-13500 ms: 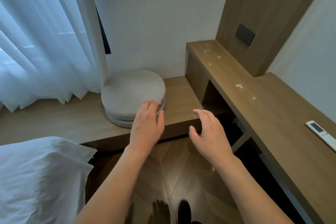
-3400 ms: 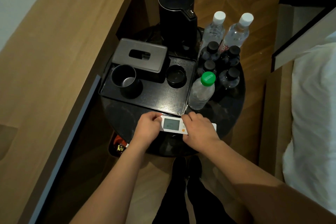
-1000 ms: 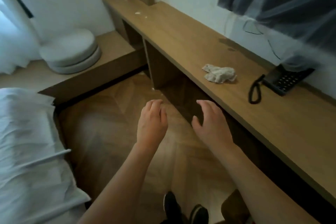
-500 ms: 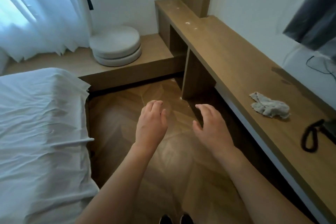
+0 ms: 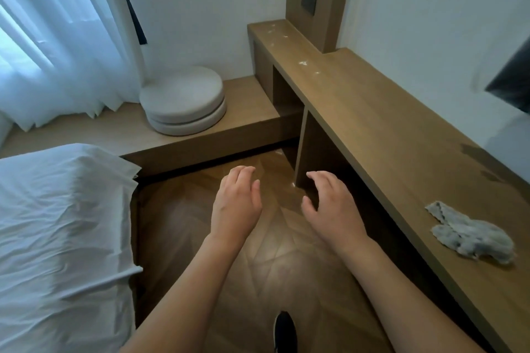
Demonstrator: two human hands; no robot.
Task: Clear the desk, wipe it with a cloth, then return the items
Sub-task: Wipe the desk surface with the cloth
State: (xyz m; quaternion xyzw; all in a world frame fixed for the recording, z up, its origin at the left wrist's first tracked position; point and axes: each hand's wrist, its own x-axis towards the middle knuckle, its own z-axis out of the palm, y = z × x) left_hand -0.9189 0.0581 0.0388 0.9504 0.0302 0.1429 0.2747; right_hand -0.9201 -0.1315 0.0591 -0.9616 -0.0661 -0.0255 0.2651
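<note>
A: Bedding first, at the left edge: white rumpled bed sheet [image 5: 63,238], well apart from the work. Beyond it, two stacked round grey cushions [image 5: 183,99] on the low wooden platform [image 5: 86,129] by the sheer white curtain [image 5: 57,51].

B: Hands?

A: Left hand [image 5: 236,203] and right hand [image 5: 329,206] both hover over the herringbone wood floor [image 5: 258,266], fingers loosely bent, nothing held in either. Neither touches the long light-brown wooden counter [image 5: 387,129].

B: The wiping item?

A: Crumpled grey-white cloth [image 5: 473,236] lies on the counter near its front edge, right of the right hand and apart from it.

B: Risks?

A: Three, in my judgement. White crumbs [image 5: 302,62] sit at the counter's far end; a sweep toward the edge would push them onto the floor. A dark patch [image 5: 476,156] near the wall looks damp, and a bunched cloth may smear it rather than lift it. A careless grab could also nudge the cloth off the front edge.

B: Markings?

A: None legible. The dark wall plate [image 5: 309,2] carries no readable text.
</note>
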